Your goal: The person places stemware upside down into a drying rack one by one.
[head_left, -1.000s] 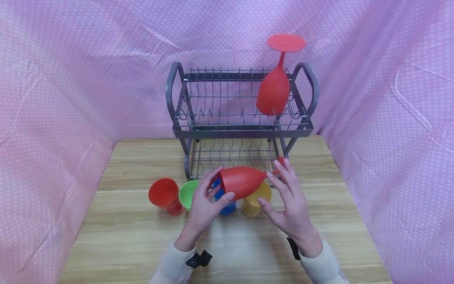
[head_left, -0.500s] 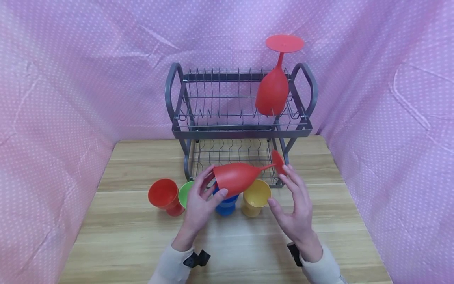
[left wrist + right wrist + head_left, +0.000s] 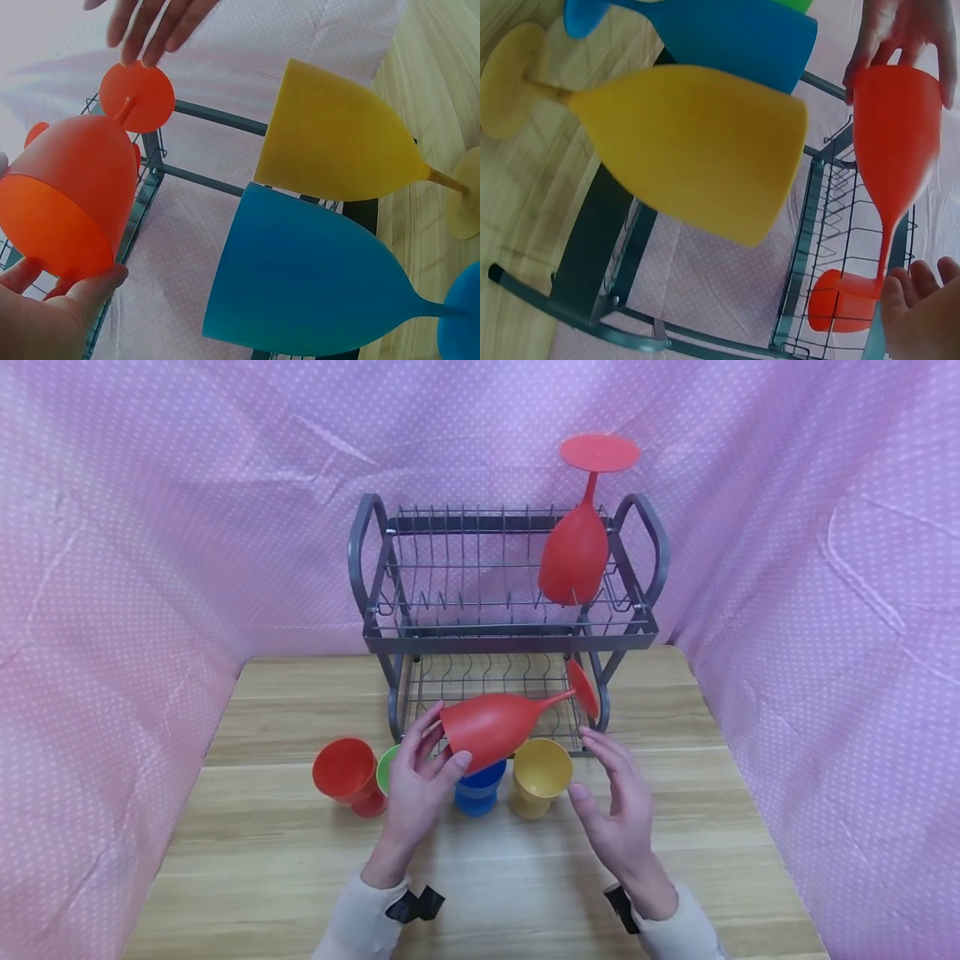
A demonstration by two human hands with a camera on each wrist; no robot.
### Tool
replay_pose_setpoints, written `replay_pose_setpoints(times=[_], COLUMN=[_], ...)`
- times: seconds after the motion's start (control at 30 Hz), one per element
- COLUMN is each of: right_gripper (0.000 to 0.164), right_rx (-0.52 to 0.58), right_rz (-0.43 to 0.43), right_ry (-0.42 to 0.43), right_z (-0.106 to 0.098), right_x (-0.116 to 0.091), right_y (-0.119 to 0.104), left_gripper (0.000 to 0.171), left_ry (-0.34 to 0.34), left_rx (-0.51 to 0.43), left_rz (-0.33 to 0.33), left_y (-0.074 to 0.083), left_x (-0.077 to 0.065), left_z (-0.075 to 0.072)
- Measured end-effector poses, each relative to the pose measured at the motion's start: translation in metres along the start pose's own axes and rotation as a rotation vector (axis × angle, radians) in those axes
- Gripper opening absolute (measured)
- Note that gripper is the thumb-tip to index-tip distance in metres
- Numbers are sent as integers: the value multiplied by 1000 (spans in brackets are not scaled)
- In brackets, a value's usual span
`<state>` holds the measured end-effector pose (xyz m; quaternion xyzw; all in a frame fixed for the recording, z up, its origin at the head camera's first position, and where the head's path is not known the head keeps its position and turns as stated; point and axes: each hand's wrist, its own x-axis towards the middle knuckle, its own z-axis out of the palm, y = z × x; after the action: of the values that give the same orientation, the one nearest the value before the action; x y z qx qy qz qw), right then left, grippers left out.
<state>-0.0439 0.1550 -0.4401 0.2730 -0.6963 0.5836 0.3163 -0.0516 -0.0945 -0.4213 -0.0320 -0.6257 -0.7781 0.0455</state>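
Note:
A red plastic wine goblet [image 3: 491, 727] lies tilted on its side in the air, its stem and foot pointing right and slightly up. My left hand [image 3: 414, 793] grips its bowl near the rim, thumb in front and fingers behind. The right hand [image 3: 621, 814], fingers relaxed and slightly bent, hovers below the foot of this goblet and holds nothing. Beneath the held goblet stand a blue goblet [image 3: 477, 795] and a yellow goblet [image 3: 542, 768], both upright on the table. A green goblet [image 3: 386, 768] is partly hidden by my left hand.
Behind the goblets stands a two-tier grey dish rack [image 3: 513, 644]. On its upper tier, at the right, another red goblet [image 3: 576, 556] sits upside down, foot up. At the left of the row is an upright red goblet [image 3: 345, 768] on the wooden table [image 3: 247, 852].
The held goblet has moved left and a little up in my left hand. My right hand has drawn away from its stem and foot, lower and to the right.

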Motion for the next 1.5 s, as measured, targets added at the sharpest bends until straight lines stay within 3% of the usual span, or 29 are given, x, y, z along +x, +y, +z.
replay_pose_setpoints(times=[0.13, 0.37, 0.53, 0.8, 1.1, 1.5], right_gripper=[47, 53, 51, 52, 51, 50], right_rx=[-1, 43, 135, 216, 314, 365], right_rz=[143, 447, 558, 658, 693, 728], right_ry=[-53, -105, -124, -113, -110, -82], right_z=[2, 10, 17, 29, 36, 40], right_x=[-3, 1, 4, 11, 14, 17], right_y=[-1, -6, -5, -7, -6, -10], left_gripper=[68, 68, 69, 69, 69, 72], left_ry=[7, 4, -26, -58, -74, -78], left_rx=[1, -15, -39, -85, -92, -68], left_rz=[5, 42, 58, 51, 74, 92], left_y=[0, 0, -2, -4, -4, -8], left_x=[0, 0, 0, -2, -2, -4], left_z=[1, 3, 6, 9, 12, 13])
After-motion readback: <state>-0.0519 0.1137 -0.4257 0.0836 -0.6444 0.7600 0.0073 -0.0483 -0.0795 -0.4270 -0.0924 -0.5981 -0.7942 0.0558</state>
